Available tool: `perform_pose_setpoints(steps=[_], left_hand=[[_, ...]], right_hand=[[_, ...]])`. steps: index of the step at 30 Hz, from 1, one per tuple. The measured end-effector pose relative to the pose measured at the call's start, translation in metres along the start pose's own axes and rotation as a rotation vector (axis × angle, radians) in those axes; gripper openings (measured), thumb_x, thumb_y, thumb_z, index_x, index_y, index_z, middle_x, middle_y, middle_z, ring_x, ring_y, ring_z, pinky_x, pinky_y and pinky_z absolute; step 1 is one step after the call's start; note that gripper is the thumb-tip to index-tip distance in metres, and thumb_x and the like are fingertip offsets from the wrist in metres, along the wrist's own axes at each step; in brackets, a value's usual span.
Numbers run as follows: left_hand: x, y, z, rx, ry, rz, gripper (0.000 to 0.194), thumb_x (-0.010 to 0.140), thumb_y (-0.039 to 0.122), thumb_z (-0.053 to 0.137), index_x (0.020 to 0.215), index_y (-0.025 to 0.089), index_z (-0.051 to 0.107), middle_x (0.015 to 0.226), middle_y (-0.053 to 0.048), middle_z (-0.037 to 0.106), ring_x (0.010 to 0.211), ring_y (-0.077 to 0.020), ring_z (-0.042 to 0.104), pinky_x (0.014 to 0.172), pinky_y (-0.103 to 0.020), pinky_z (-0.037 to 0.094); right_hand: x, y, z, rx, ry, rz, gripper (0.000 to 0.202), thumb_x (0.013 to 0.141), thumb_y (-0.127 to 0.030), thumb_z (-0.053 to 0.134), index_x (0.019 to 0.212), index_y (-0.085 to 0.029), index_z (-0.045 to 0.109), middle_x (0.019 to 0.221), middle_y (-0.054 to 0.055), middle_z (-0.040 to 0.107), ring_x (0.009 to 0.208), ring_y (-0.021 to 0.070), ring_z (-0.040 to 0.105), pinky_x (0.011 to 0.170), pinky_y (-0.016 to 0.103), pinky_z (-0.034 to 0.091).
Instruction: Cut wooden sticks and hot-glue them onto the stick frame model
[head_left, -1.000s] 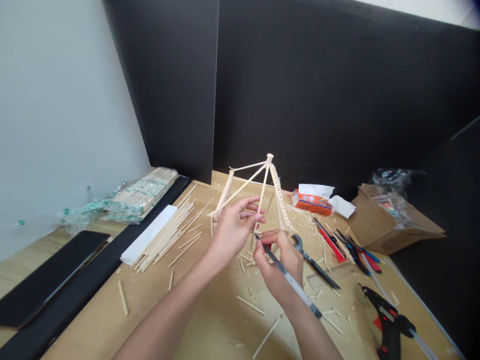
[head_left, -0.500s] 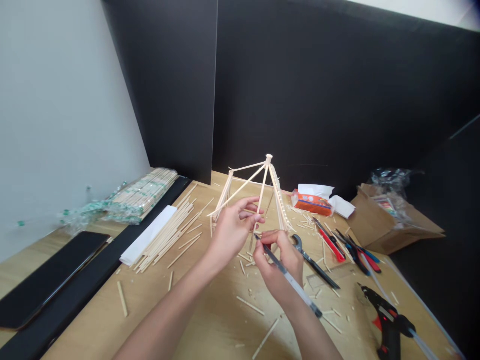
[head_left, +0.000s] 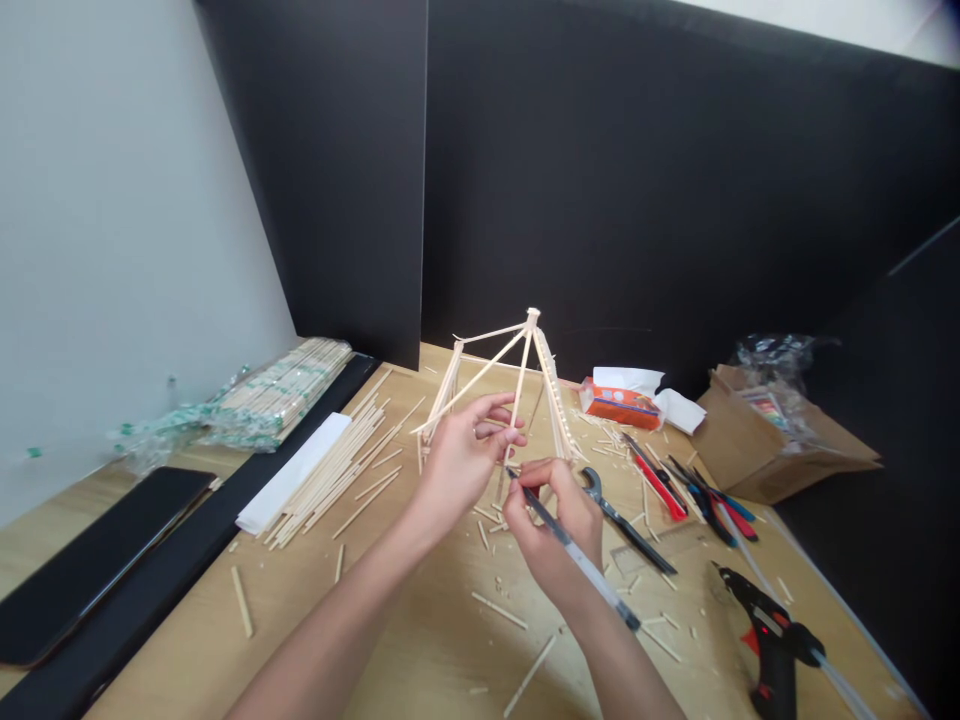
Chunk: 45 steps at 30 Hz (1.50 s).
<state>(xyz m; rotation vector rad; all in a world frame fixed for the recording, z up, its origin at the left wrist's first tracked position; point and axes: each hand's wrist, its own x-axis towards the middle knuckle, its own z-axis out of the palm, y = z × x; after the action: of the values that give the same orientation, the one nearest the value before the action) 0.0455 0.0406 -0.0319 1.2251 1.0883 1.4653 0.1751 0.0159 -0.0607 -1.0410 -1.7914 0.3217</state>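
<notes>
The left hand [head_left: 461, 460] pinches a stick [head_left: 520, 380] of the frame [head_left: 532, 319]; just right of it, the right hand [head_left: 559, 520] pinches a pen [head_left: 585, 565].

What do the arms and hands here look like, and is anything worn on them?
They're human: the left hand and right hand are ungloved, and both forearms show bare, with no sleeve, watch or bracelet in view.

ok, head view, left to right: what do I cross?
Black slab → loose stick pile → left hand → right hand → red tool → glue gun. Stick frame and pen left out: they overlap the hands.
</notes>
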Motion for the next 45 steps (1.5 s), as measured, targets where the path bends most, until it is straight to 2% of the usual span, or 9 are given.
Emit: perform_pose_setpoints(steps=[5, 12, 17, 22, 29, 33, 38, 43, 45], left_hand=[[0.0, 0.003, 0.0, 0.0, -0.004, -0.017, 0.032, 0.079, 0.013, 0.059, 0.111, 0.016, 0.059, 0.094, -0.006, 0.065, 0.073, -0.0142, 0.068, 0.058, -0.023, 0.052], [-0.011, 0.019, 0.001, -0.021, -0.038, -0.064, 0.028, 0.078, 0.015, 0.063, 0.106, 0.015, 0.057, 0.089, -0.005, 0.066, 0.075, -0.0156, 0.069, 0.061, -0.025, 0.055], [-0.024, 0.036, 0.006, -0.092, -0.088, -0.074, 0.022, 0.078, 0.021, 0.067, 0.094, 0.017, 0.053, 0.085, -0.004, 0.066, 0.078, -0.017, 0.07, 0.07, -0.028, 0.057], [-0.033, 0.044, 0.012, -0.148, -0.124, -0.04, 0.019, 0.079, 0.021, 0.067, 0.086, 0.018, 0.05, 0.085, -0.004, 0.069, 0.087, -0.0202, 0.07, 0.076, -0.031, 0.057], [-0.034, 0.04, 0.019, -0.222, -0.046, 0.023, 0.021, 0.082, 0.02, 0.065, 0.09, 0.02, 0.046, 0.088, -0.002, 0.069, 0.092, -0.0194, 0.069, 0.082, -0.033, 0.058], [-0.04, 0.036, 0.031, -0.263, -0.008, 0.029, 0.023, 0.082, 0.021, 0.065, 0.093, 0.022, 0.045, 0.089, 0.0, 0.069, 0.093, -0.0206, 0.069, 0.085, -0.038, 0.057], [-0.044, 0.038, 0.036, -0.202, 0.0, 0.062, 0.028, 0.083, 0.022, 0.063, 0.104, 0.023, 0.044, 0.107, -0.005, 0.065, 0.101, -0.0226, 0.066, 0.089, -0.04, 0.054], [-0.049, 0.049, 0.019, 0.379, 0.378, 0.576, 0.068, 0.077, 0.02, 0.07, 0.134, 0.03, 0.033, 0.136, -0.009, 0.045, 0.124, -0.0248, 0.048, 0.103, -0.044, 0.041], [-0.055, 0.049, 0.017, 0.784, 0.259, 0.669, 0.052, 0.077, 0.023, 0.07, 0.124, 0.027, 0.049, 0.124, -0.007, 0.056, 0.119, -0.0267, 0.051, 0.102, -0.046, 0.041]], right_hand=[[0.001, -0.01, -0.012, 0.007, 0.009, -0.031, 0.01, 0.079, -0.014, 0.055, 0.079, -0.023, 0.051, 0.077, 0.0, 0.062, 0.071, 0.0147, 0.06, 0.065, 0.027, 0.049], [0.019, 0.009, -0.083, -0.221, 0.278, -0.086, 0.015, 0.082, -0.015, 0.059, 0.093, -0.023, 0.063, 0.092, 0.004, 0.064, 0.086, 0.0187, 0.061, 0.081, 0.034, 0.047], [0.023, 0.087, -0.089, -0.371, -0.147, 0.07, 0.034, 0.081, -0.008, 0.045, 0.107, -0.021, 0.064, 0.107, 0.008, 0.064, 0.099, 0.0219, 0.061, 0.083, 0.038, 0.047], [0.016, 0.125, -0.057, -0.302, -0.287, 0.107, 0.035, 0.074, 0.0, 0.045, 0.089, -0.019, 0.071, 0.09, 0.006, 0.072, 0.086, 0.0187, 0.067, 0.078, 0.032, 0.05], [0.019, 0.049, -0.098, -0.052, -0.221, 0.212, 0.026, 0.092, -0.022, 0.043, 0.103, -0.022, 0.066, 0.097, 0.003, 0.072, 0.086, 0.0158, 0.067, 0.074, 0.029, 0.053], [0.014, 0.0, -0.111, 0.104, -0.27, 0.2, 0.023, 0.088, -0.033, 0.057, 0.108, -0.026, 0.064, 0.094, 0.001, 0.07, 0.084, 0.015, 0.066, 0.073, 0.028, 0.053], [0.013, 0.002, -0.119, 0.043, -0.225, 0.157, 0.014, 0.087, -0.032, 0.058, 0.09, -0.028, 0.07, 0.084, -0.002, 0.07, 0.077, 0.0143, 0.064, 0.066, 0.026, 0.051], [0.016, 0.016, -0.144, 0.001, -0.314, 0.193, 0.017, 0.089, -0.033, 0.055, 0.089, -0.025, 0.071, 0.093, 0.003, 0.068, 0.089, 0.0185, 0.063, 0.079, 0.032, 0.049], [0.016, 0.012, -0.148, 0.013, -0.382, 0.217, 0.018, 0.09, -0.033, 0.055, 0.088, -0.025, 0.071, 0.093, 0.003, 0.067, 0.089, 0.018, 0.062, 0.081, 0.032, 0.047]])
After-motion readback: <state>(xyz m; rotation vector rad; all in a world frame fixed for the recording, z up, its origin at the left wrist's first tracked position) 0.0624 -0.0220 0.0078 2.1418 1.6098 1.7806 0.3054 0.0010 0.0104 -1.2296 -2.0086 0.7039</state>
